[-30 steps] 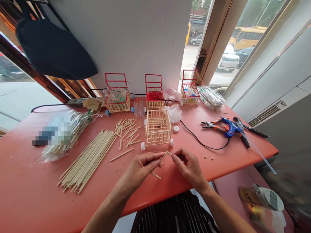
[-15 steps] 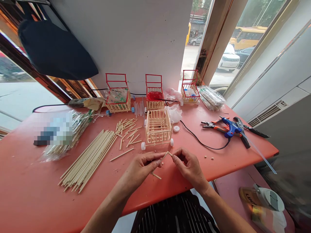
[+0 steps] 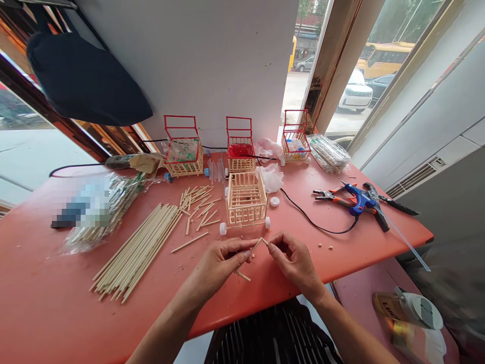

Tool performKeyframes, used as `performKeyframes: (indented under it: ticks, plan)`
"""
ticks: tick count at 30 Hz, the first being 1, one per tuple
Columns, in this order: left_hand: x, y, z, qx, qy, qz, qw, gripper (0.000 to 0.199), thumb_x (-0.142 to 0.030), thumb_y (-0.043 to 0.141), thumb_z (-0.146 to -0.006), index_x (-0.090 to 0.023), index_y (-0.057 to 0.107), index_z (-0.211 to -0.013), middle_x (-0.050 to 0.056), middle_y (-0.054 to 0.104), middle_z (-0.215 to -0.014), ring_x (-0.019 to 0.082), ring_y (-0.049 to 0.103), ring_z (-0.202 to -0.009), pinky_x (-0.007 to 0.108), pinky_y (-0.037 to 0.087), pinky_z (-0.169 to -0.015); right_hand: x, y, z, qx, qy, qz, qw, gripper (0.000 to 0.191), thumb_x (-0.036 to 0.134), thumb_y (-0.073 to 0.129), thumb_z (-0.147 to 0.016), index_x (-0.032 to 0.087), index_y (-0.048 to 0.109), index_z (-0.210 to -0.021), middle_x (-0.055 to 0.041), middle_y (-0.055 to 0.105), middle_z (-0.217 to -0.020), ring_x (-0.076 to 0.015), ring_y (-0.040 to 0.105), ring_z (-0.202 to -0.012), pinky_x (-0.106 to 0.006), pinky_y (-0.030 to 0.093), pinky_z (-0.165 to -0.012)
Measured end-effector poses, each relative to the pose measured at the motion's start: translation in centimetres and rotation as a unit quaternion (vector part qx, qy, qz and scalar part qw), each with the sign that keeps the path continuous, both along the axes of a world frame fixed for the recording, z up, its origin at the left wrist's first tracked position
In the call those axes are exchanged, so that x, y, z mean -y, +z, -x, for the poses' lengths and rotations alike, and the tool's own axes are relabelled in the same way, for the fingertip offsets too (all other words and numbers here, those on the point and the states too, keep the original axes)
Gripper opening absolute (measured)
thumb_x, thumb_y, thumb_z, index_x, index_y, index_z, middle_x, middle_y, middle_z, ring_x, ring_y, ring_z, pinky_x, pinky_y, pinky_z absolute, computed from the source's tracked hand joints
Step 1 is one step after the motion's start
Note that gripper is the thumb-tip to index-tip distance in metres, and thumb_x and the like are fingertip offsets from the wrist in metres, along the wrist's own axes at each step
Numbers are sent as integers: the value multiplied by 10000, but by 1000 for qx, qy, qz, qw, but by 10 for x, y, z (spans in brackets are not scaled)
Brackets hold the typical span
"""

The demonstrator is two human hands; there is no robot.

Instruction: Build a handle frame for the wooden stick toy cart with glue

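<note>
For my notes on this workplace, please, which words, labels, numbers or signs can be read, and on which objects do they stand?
"LUC": on the container at lower right; any further letters are unclear.
White car, yellow bus: any markings are too small to read.
Bag of sticks: any print is too blurred.

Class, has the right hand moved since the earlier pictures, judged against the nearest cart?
No: the right hand shows no visible shift, staying below the nearest cart in the view.
</note>
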State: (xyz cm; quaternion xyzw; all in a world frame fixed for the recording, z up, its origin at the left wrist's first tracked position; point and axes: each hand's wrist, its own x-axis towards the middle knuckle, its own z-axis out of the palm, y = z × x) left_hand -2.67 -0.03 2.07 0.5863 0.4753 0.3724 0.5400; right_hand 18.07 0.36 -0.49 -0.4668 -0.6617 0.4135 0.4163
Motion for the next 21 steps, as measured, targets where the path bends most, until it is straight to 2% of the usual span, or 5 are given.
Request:
performKeyframes:
  ticks: [14,21]
  plan:
    - [0,-1,2,-5,-7,-1,1000,333,-254,659,-813,-203,814,-1103,34,708,-756,177,609,-740,266,492,-699,2,2,0,0,7,-1,1000,213,345,584,-955,189,597,-811,9,576,-717,-128,504,-631,-236,418,-583]
    - [2,-3,3,-8,-6,6,1000,343,-273,667,-813,-206,810,-1117,40,703,-771,184,609,-759,251,494,-664,2,1,0,5,10,-7,1000,184,298,582,-949,187,595,-803,6,587,-724,-127,504,-629,-240,409,-584]
